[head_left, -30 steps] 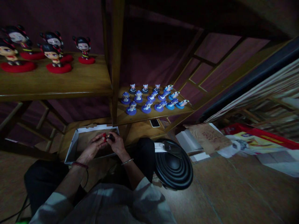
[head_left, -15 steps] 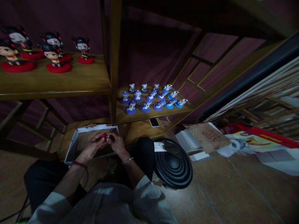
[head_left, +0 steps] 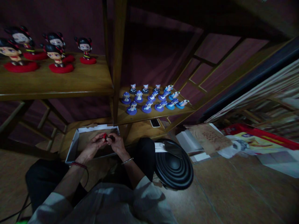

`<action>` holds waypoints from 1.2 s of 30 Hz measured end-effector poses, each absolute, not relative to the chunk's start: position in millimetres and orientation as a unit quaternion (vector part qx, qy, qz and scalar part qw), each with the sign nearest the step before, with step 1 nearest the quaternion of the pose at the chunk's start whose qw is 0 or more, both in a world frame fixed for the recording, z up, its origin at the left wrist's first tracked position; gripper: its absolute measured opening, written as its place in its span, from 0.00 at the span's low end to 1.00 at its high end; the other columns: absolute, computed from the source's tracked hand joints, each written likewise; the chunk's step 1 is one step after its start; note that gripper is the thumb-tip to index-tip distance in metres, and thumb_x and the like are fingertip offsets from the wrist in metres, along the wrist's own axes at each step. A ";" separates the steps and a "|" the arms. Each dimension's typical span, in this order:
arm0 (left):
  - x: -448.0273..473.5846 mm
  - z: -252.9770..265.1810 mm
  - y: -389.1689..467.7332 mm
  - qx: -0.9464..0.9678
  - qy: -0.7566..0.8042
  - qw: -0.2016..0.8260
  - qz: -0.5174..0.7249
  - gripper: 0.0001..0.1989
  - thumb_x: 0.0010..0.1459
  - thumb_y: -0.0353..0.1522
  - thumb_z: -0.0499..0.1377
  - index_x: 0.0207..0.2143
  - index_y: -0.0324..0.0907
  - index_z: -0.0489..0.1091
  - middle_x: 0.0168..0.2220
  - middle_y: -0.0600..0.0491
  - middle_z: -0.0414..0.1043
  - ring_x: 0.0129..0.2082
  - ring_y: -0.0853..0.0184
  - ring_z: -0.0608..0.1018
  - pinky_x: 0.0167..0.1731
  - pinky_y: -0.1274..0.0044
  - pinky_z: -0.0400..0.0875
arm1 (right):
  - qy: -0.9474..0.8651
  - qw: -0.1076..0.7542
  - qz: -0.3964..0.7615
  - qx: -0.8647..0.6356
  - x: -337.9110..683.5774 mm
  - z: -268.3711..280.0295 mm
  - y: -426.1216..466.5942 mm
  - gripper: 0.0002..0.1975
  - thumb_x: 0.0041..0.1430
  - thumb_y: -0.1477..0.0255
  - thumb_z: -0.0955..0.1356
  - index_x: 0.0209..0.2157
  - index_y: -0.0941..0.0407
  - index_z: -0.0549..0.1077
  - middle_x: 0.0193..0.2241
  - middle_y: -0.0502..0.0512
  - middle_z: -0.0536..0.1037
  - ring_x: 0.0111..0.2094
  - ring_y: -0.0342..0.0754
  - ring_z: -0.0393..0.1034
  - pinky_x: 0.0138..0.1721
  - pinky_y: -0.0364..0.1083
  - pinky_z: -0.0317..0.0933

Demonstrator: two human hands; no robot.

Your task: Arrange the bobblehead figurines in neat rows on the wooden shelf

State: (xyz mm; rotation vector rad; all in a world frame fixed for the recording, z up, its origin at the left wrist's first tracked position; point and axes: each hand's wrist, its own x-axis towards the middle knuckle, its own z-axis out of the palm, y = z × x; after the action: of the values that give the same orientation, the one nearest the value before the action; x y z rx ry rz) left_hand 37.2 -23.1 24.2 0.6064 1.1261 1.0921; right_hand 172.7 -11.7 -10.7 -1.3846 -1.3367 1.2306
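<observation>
Over a shallow cardboard box [head_left: 74,143] with white edges, both hands meet at chest height. My left hand [head_left: 97,142] is closed on a small red piece [head_left: 105,136], pinched at the fingertips. Opposite it, my right hand [head_left: 116,143] is closed around a small dark piece [head_left: 108,139] that touches or nearly touches the red one. Fingers cover most of both pieces, so their exact kind cannot be made out.
Black-haired figurines on red bases [head_left: 60,67] stand on the upper left shelf. Several small purple and blue figurines [head_left: 147,106] fill the lower shelf, with a phone [head_left: 154,123] below. A black round ribbed stool [head_left: 174,168], cardboard [head_left: 207,138] and a red-yellow package [head_left: 261,140] are at right.
The red piece has turned slightly between my fingers and shows less of its surface. Both hands stay in nearly the same place; the whole view has shifted a little.
</observation>
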 end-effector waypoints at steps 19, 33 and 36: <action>35.0 25.1 -26.1 0.268 0.499 0.669 0.481 0.21 0.38 0.29 0.70 0.39 0.39 0.74 0.41 0.49 0.77 0.43 0.61 0.77 0.45 0.71 0.73 | -0.461 0.402 0.552 -0.566 169.4 -2.3 -13.7 0.06 0.56 0.66 0.66 0.32 0.54 0.71 0.17 0.45 0.72 0.21 0.44 0.74 0.23 0.40 0.69; 34.8 24.0 -23.4 0.221 0.508 0.680 0.481 0.13 0.43 0.22 0.66 0.34 0.37 0.74 0.32 0.51 0.78 0.31 0.68 0.79 0.34 0.77 0.75 | -0.464 0.377 0.564 -0.569 167.1 -1.9 -13.2 0.13 0.60 0.68 0.64 0.46 0.55 0.68 0.20 0.44 0.73 0.18 0.41 0.71 0.20 0.39 0.68; 34.5 23.6 -21.4 0.198 0.520 0.671 0.490 0.10 0.45 0.20 0.63 0.32 0.37 0.74 0.30 0.52 0.78 0.29 0.70 0.79 0.33 0.78 0.75 | -0.493 0.367 0.548 -0.567 168.7 -2.9 -15.5 0.19 0.60 0.67 0.65 0.52 0.54 0.65 0.22 0.46 0.75 0.25 0.44 0.75 0.29 0.43 0.72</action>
State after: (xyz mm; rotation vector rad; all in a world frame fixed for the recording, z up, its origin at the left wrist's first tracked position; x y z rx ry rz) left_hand 34.5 -21.4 23.6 0.4457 1.1725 1.1036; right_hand 168.7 -15.5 -2.9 -1.4580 -1.2662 1.4090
